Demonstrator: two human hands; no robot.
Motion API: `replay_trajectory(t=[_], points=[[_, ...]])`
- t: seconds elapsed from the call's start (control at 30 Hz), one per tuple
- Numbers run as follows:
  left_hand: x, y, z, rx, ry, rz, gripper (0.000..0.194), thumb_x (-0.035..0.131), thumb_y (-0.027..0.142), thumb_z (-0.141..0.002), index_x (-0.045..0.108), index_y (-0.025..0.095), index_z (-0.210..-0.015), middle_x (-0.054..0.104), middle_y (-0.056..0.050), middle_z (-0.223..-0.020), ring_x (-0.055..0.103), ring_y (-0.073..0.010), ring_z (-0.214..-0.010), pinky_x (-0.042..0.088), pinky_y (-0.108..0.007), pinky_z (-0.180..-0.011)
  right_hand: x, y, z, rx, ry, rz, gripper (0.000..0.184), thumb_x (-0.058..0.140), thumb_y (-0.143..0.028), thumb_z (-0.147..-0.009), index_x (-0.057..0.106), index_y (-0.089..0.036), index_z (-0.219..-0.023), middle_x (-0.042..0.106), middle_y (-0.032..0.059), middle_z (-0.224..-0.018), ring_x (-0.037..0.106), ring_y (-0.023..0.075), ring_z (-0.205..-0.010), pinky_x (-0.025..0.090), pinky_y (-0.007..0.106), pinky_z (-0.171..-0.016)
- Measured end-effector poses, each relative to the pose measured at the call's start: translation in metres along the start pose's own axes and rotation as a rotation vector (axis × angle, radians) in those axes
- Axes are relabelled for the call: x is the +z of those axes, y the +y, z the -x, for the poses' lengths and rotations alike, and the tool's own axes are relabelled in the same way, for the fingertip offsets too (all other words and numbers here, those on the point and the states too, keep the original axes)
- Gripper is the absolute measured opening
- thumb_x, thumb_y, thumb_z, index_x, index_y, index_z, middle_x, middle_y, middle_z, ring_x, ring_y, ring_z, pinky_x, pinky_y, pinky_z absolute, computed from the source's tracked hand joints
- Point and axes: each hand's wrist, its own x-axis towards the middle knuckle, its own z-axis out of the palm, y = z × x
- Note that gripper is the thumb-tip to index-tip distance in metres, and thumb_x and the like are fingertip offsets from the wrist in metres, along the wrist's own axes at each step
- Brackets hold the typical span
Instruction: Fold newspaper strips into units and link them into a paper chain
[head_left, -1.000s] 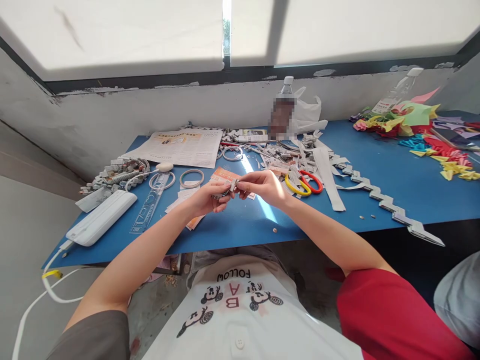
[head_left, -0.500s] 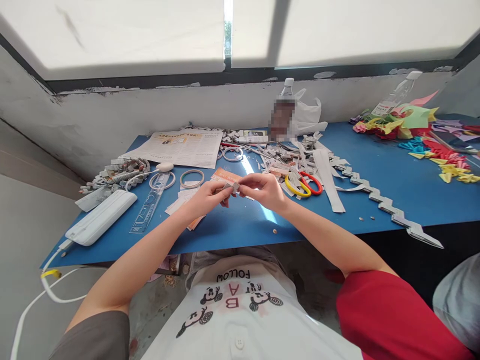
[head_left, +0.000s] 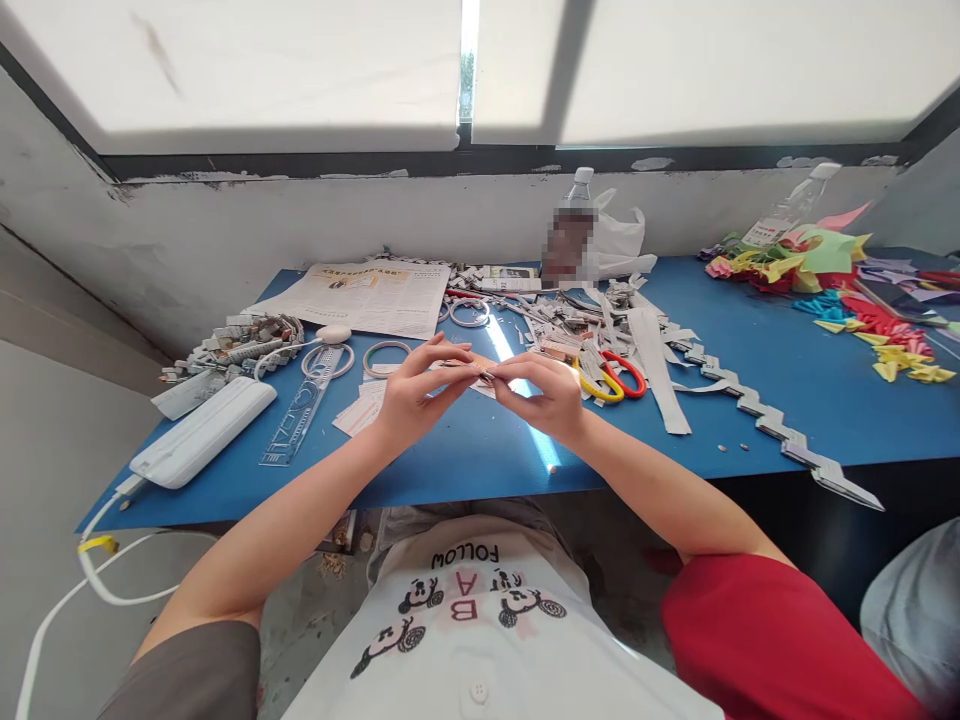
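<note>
The left hand and right hand meet at the fingertips above the near part of the blue surface, both pinched on a small folded paper piece. The piece sits between the two sets of fingertips, mostly covered; its long axis and the direction it points cannot be determined. Printed paper slips lie by the left wrist. Just beyond the right hand are scissors with yellow and red loops, and beside them a broad pale strip, its long axis running away from the person. Further right, a zigzag paper chain extends diagonally from the paper pile toward the near right, its pointed tip overhanging the front edge. Left of the slips, a transparent ruler and a white device both slant from near left to far right. Behind them are a coiled paper chain and a flat newspaper sheet. A bottle stands at the back, beside a white plastic bag.
</note>
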Motion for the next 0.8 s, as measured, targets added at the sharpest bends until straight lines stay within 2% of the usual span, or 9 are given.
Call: replay_trajectory(t=[0.3, 0.6, 0.8], points=[[0.0001, 0.0003, 0.0003, 0.122, 0.064, -0.034, 0.016, 0.064, 0.014, -0.086, 0.070, 0.025, -0.096, 0.069, 0.000, -0.098, 0.069, -0.0158, -0.099, 0.047, -0.043, -0.106, -0.0006, 0.0006, 0.0004, -0.118, 0.006, 0.090, 0.024, 0.061, -0.007, -0.080, 0.064, -0.023, -0.098, 0.074, 0.0041, -0.079, 0.070, 0.0145, -0.064, 0.058, 0.025, -0.058], [0.0007, 0.0011, -0.0013, 0.128, 0.053, 0.012, 0.019, 0.066, 0.012, -0.084, 0.068, 0.024, -0.099, 0.068, -0.002, -0.098, 0.069, -0.0168, -0.098, 0.049, -0.043, -0.104, -0.0007, 0.0015, 0.0003, -0.154, -0.004, 0.131, 0.023, 0.063, -0.007, -0.080, 0.064, -0.021, -0.098, 0.075, 0.0050, -0.079, 0.070, 0.0142, -0.065, 0.058, 0.024, -0.059], [-0.0003, -0.0013, -0.0034, 0.047, -0.016, 0.101, 0.012, 0.071, 0.018, -0.080, 0.068, 0.022, -0.091, 0.067, -0.003, -0.095, 0.068, -0.0171, -0.095, 0.048, -0.043, -0.104, 0.0003, 0.0016, 0.0030, -0.119, -0.048, 0.137, 0.017, 0.061, -0.010, -0.082, 0.065, -0.022, -0.093, 0.075, 0.0033, -0.077, 0.069, 0.0136, -0.063, 0.056, 0.023, -0.057]])
